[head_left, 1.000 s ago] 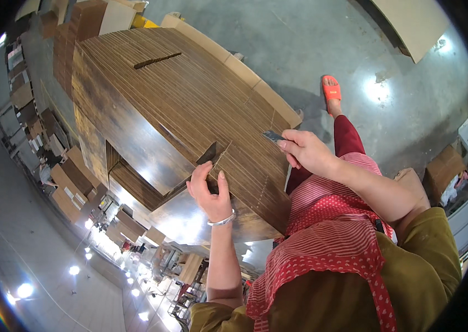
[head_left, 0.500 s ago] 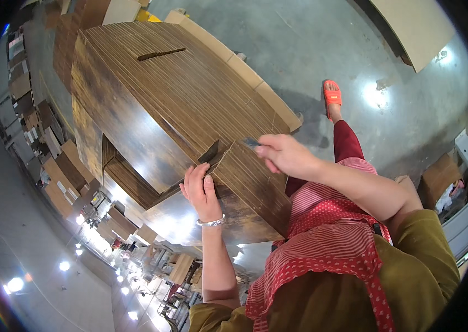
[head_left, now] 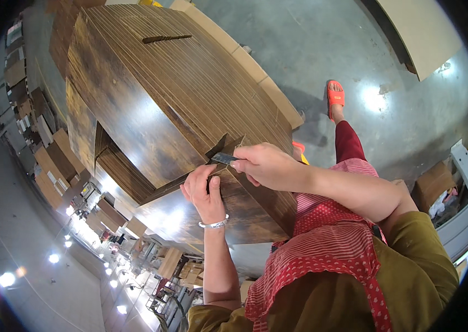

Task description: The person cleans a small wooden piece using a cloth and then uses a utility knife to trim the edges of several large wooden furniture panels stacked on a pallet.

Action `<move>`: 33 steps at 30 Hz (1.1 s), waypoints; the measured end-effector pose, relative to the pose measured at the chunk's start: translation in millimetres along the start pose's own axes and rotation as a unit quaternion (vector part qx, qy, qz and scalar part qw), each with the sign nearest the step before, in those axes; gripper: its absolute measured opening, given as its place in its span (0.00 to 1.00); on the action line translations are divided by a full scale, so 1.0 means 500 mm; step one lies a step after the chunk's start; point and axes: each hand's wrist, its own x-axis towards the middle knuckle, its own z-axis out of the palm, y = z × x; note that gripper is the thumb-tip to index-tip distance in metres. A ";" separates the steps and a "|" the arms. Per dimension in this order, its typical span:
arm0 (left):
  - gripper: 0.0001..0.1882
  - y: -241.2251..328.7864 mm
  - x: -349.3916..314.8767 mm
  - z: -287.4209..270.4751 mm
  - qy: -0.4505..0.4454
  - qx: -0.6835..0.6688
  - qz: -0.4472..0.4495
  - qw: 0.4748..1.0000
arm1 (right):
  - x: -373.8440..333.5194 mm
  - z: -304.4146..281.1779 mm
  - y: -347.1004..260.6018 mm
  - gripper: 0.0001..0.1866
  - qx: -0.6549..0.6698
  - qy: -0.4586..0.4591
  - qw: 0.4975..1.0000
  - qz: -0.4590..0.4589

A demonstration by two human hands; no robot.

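Observation:
A tall stack of dark brown wood-grain panels (head_left: 134,130) stands on edge before me, its many thin edges facing up. My left hand (head_left: 205,196), with a silver bangle on the wrist, curls its fingers over the edge of the nearest panels beside a dark notch, thumb against the glossy outer face. My right hand (head_left: 270,166) is closed round a flat grey metal blade (head_left: 224,159). The blade's end lies at the notch, just above my left fingertips. Whether it touches the wood I cannot tell, and its grip end is hidden in my fist.
Cardboard (head_left: 261,83) lines the far right side of the stack. A pale board (head_left: 422,33) is at the upper right. Cartons (head_left: 57,171) and more stacked boards line the left. An open box (head_left: 436,182) with white scraps stands at the right.
My right hand has moved left with the blade, from beyond the panel edge to the notch beside my left hand. My left hand has stayed on the panels. The view has shifted slightly.

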 end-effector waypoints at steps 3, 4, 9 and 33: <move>0.16 0.000 0.000 -0.002 -0.005 -0.015 -0.009 1.000 | -0.003 -0.013 -0.015 0.13 0.095 0.017 0.993 0.070; 0.15 0.002 0.001 -0.004 -0.009 -0.021 -0.012 1.000 | -0.002 -0.015 -0.015 0.13 0.095 0.017 0.993 0.072; 0.14 0.001 0.002 -0.006 -0.019 -0.040 -0.016 0.999 | -0.005 -0.015 -0.010 0.13 0.072 0.005 0.996 0.057; 0.15 -0.007 -0.002 -0.013 -0.042 0.005 -0.002 0.999 | -0.011 0.017 0.006 0.10 0.058 0.059 0.995 -0.049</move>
